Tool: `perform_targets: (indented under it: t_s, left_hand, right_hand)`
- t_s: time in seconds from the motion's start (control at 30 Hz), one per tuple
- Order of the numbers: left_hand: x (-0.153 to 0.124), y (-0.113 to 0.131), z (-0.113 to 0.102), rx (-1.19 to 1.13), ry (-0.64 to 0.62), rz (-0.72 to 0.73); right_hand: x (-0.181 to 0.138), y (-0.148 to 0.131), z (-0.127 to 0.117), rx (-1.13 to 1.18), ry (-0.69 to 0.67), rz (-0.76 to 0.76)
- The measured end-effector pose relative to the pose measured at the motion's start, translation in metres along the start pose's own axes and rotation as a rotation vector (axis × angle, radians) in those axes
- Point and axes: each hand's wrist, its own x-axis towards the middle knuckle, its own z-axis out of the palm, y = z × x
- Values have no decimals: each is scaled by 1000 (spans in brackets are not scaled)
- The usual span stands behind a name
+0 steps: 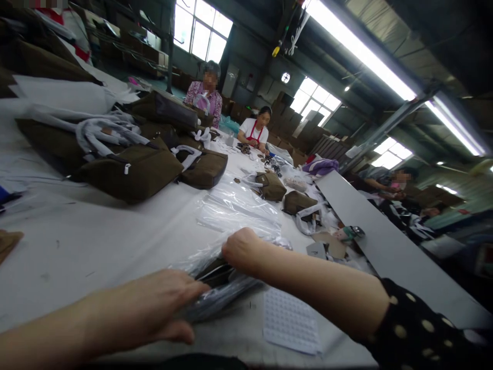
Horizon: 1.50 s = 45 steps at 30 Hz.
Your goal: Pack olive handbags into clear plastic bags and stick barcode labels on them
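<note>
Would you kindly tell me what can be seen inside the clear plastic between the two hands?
A dark item with a zipper is visible; the rest is obscured by the plastic folds and right hand.

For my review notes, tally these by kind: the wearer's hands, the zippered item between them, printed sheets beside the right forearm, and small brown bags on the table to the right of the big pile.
Hands: 2 (left hand, right hand)
Zippered item: 1
Printed sheet: 1
Small brown bags: 2
Total: 6
</note>
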Motion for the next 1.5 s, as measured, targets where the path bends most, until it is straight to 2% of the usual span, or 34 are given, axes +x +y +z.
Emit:
perform_targets:
  t_s: [0.1, 0.23, 0.37, 0.47, 0.53, 0.67, 0.77, 0.93, 1.1, 1.17, 1.27, 1.37, 1.43, 1.5]
  left_hand:
    - [27, -5, -14, -12, -64, -57]
    - [63, -14, 2, 267, -86, -103]
    - [74, -18, 14, 241, -130, -66]
    - [74, -20, 12, 157, -165, -66]
    - [73, -21, 10, 165, -138, -93]
    - [70, -28, 10, 247, 6, -138]
    - [66, -33, 11, 177, 64, -133]
    - [60, -36, 10, 103, 112, -206]
    - [57, -30, 8, 16, 92, -213]
    - [55, -25, 9, -27, 56, -201]
    - [53, -17, 12, -86, -22, -196]
    - [51, -14, 14, -47, 11, -190]
    - [51, -16, 15, 6, 77, -178]
    - [51, -19, 16, 32, 120, -159]
  right_hand:
    - [-18, -14, 11, 29, 235, -61]
    - [-22, -35, 44, -10, 374, -22]
    - [-20, -46, 73, 59, 584, 54]
    - [-27, -49, 83, 134, 637, 96]
    - [-36, -51, 87, 188, 649, 68]
    - [-53, -56, 95, 217, 638, -43]
    - [-61, -62, 101, 165, 647, -66]
    - [-65, -66, 102, 140, 647, -52]
    - [-61, -71, 95, 156, 600, 72]
    - [-54, -75, 90, 173, 550, 126]
    - [-36, -78, 82, 277, 378, 135]
    - [-20, -74, 79, 382, 269, 86]
    - [-14, -70, 82, 372, 333, 38]
    - [-15, -68, 87, 341, 451, -18]
